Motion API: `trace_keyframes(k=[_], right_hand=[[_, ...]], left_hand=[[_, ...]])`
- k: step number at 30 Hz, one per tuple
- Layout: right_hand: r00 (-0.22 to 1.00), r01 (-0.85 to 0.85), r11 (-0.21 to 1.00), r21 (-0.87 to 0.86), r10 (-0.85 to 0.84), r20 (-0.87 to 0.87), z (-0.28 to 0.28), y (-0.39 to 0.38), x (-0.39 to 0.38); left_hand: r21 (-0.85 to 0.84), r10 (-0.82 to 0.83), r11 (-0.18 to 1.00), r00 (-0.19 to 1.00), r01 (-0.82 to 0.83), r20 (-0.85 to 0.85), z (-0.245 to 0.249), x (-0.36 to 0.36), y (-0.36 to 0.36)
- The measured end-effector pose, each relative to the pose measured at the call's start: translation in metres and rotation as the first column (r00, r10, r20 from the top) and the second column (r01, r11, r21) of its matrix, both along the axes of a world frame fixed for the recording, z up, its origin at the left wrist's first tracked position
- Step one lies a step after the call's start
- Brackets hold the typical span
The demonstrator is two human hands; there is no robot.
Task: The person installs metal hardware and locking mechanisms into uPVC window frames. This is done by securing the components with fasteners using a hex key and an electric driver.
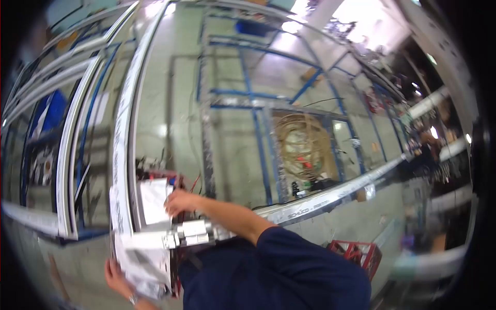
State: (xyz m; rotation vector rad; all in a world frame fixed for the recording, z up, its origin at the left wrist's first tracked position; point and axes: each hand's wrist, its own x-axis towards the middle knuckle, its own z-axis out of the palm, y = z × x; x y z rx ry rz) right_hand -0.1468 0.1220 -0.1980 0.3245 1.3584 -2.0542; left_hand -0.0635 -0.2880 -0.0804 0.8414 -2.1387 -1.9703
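Note:
My right hand (181, 202) reaches across from the right, its fingers curled in a pinch at the right edge of a white paper sheet (152, 200). This sheet lies in the corner of a long white-filmed profile frame (124, 129). At lower left, my left hand (118, 278), with a metal watch (134, 298) on its wrist, has its fingers extended beside the edge of a larger white sheet (142, 261) under the frame corner. Small white and metallic blocks (194, 232) sit on the lower frame bar, just below my right forearm.
Another profile frame (67, 155) rests on blue supports at left. Blue metal stands (248, 93) and a coil of tubing (302, 144) are beyond the lower bar (330, 196). A red crate (356, 253) stands at lower right. Red-handled tools (165, 175) lie close behind the paper.

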Motion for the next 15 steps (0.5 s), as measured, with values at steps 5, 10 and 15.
trace_keyframes(k=[5,10,15], right_hand=[[0.998,-0.045,0.986,0.161,0.050,-0.027,0.006,0.000,-0.001],[1.000,0.017,0.998,-0.061,-0.016,0.005,0.009,0.004,0.005],[0.998,-0.046,0.997,0.065,0.049,-0.050,0.019,0.002,0.006]], left_hand=[[0.238,-0.069,0.967,0.993,0.092,-0.100,0.043,0.003,0.086],[0.346,-0.110,0.930,0.993,0.121,-0.051,0.057,0.030,0.130],[0.289,-0.132,0.951,0.988,0.105,0.077,0.074,0.056,0.156]])
